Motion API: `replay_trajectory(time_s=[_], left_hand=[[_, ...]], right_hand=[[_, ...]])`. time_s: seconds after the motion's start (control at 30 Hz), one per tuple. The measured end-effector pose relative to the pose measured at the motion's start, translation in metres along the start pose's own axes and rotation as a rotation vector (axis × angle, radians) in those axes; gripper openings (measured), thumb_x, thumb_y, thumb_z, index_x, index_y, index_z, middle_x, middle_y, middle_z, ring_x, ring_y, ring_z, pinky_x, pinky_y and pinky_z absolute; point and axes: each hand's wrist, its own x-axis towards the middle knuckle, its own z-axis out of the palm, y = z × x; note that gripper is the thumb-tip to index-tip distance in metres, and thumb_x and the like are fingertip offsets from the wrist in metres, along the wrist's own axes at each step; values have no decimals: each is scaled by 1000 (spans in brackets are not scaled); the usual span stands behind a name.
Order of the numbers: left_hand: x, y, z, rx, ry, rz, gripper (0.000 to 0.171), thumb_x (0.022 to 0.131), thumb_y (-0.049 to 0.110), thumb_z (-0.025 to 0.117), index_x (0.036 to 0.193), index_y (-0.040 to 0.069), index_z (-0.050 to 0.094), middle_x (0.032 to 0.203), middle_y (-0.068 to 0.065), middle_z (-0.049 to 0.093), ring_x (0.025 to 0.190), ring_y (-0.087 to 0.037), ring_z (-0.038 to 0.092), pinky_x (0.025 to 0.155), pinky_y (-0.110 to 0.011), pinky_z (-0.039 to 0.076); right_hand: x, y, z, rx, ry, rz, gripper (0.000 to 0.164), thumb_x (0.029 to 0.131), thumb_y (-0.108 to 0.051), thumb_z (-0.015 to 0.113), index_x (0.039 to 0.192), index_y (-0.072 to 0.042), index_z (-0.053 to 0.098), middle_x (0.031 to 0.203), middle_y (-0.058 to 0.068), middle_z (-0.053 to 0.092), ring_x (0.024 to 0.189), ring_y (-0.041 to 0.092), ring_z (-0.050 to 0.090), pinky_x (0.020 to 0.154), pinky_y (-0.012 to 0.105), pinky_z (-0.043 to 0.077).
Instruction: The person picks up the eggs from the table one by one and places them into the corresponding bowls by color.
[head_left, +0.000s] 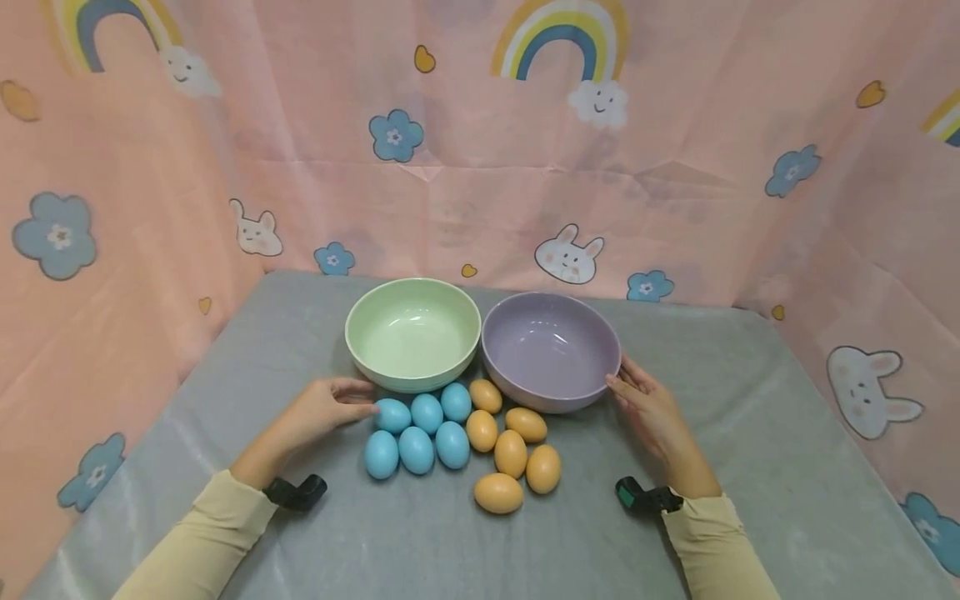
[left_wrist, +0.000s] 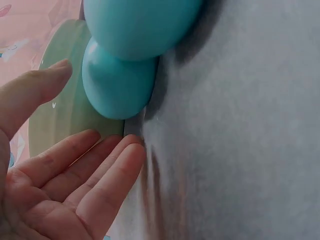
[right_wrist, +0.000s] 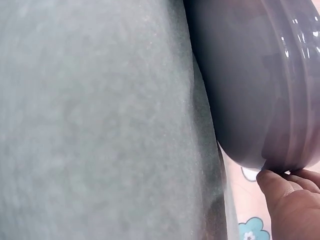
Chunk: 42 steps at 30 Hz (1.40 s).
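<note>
My left hand is beside the leftmost blue eggs, just below the green bowl. Its fingers stretch out with the thumb apart, and nothing lies in the palm. Close past the fingertips, two blue eggs show in the left wrist view, with the green bowl's wall behind them. At the purple bowl's right side, my right hand touches the outer wall near the rim with fairly straight fingertips. The right wrist view shows the thumb and fingers against this bowl's side.
Several yellow eggs lie right of the blue ones, in front of the purple bowl. Both bowls stand side by side on a grey cloth-covered table. A pink printed curtain encloses the back and sides.
</note>
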Motion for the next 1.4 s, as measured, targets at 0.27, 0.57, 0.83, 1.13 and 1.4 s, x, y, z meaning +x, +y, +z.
replay_trajectory(time_s=[0.27, 0.57, 0.83, 1.13, 1.4], left_hand=[[0, -1, 6, -17, -27, -25, 63, 88, 37, 76, 135, 0, 58, 128, -19, 67, 123, -31, 62, 102, -45, 51], [0, -3, 11, -28, -42, -16, 62, 87, 36, 77, 134, 2, 60, 131, -19, 65, 124, -31, 61, 102, -44, 52], [4, -4, 14, -1, -60, 22, 58, 85, 35, 79, 132, 4, 62, 130, -16, 66, 121, -30, 62, 100, -43, 52], [6, -1, 16, 8, -66, 38, 56, 83, 34, 80, 129, 6, 65, 130, -14, 66, 124, -31, 59, 101, -45, 50], [5, -1, 19, -16, -30, 23, 51, 83, 33, 82, 124, 7, 67, 126, -13, 67, 121, -29, 62, 99, -43, 50]], right_hand=[[0, 0, 0, -36, -6, -7, 73, 103, -12, 52, 158, 0, 4, 168, 12, -1, 155, 25, 4, 122, 31, 18], [-1, 4, 1, -11, -13, -19, 73, 104, -13, 50, 158, 0, 2, 168, 11, -3, 155, 24, 3, 120, 27, 21], [1, 6, -1, 10, -7, -22, 73, 104, -12, 51, 157, 0, 3, 168, 12, -2, 155, 24, 4, 120, 25, 22], [1, 4, 1, 16, 0, -16, 74, 103, -12, 52, 158, 0, 3, 168, 12, -2, 155, 24, 6, 119, 27, 22], [-1, 1, 1, 3, -1, 2, 74, 104, -14, 52, 158, -1, 4, 168, 10, -3, 155, 23, 4, 121, 31, 18]])
